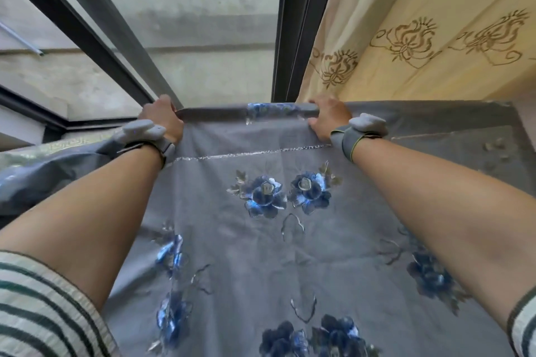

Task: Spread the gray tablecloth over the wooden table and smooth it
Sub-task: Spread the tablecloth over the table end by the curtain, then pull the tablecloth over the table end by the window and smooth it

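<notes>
The gray tablecloth point(232, 240) with blue embroidered flowers and a silver stripe fills the lower middle of the head view, stretched out flat under my arms. My left hand point(162, 119) grips its far edge at the left, fingers curled over the rolled hem. My right hand point(326, 119) grips the same far edge further right. Both wrists wear gray bands with small devices. The wooden table is hidden beneath the cloth. The left part of the cloth point(43, 180) lies bunched and rumpled.
A dark-framed window point(290, 38) stands just beyond the far edge, with a concrete wall outside. A cream curtain point(420, 38) with gold embroidery hangs at the right, touching the cloth's far edge.
</notes>
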`<state>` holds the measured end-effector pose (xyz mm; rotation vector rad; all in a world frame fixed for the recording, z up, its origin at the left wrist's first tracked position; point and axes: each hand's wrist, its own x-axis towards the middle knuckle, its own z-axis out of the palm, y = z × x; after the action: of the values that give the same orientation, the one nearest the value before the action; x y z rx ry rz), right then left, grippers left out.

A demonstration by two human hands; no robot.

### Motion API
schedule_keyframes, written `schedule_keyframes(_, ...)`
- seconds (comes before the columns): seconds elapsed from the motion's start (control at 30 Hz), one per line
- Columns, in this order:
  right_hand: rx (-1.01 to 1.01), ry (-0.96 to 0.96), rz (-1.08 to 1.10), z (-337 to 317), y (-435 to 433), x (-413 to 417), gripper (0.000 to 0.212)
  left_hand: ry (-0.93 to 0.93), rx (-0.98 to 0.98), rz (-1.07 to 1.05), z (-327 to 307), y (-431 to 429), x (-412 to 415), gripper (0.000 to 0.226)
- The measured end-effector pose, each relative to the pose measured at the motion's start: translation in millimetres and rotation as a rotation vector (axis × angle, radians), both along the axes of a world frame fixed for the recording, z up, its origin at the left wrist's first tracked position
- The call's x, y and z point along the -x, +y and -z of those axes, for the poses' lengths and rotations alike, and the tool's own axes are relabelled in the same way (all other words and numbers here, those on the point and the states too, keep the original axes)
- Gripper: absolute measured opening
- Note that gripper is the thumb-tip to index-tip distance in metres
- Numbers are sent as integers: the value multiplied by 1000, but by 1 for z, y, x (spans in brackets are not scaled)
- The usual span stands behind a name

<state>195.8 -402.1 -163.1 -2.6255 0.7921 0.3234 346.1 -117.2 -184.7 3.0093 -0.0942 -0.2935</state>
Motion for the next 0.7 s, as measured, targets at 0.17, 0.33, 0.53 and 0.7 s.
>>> schedule_keyframes(0.17,121,-129,29,14,5,24,43,58,-88,113,25,11,29,31)
schedule_keyframes(0.33,183,64,-30,37,20,63,65,-14,-128,228,42,26,65,52)
schedule_keyframes(0.53,126,-24,-30,29,24,96,67,7,-100,173,16,24,91,41)
schedule_keyframes(0.7,134,-103,37,24,29,139,63,24,20,321,-3,3,167,47)
